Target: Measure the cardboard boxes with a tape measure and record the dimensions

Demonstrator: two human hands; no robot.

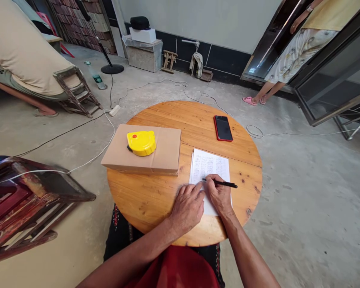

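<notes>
The paper point(211, 158) lies on the round table point(144, 192), right of the box point(166, 140), and the right hand point(219, 195) pinches a black pen point(226, 183) over it. The left hand point(187, 209) has its fingers close together at the edge nearer the box; if they lift, the paper might slip and spoil the writing. A bump could slide the yellow tape measure point(142, 144) (it just sits there) off the box.

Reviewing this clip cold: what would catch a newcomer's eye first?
Probably the bright yellow tape measure on the cardboard box, at the left of the round wooden table. Next, the right hand holding a black pen over the written sheet, with the left hand resting at its edge.
</notes>
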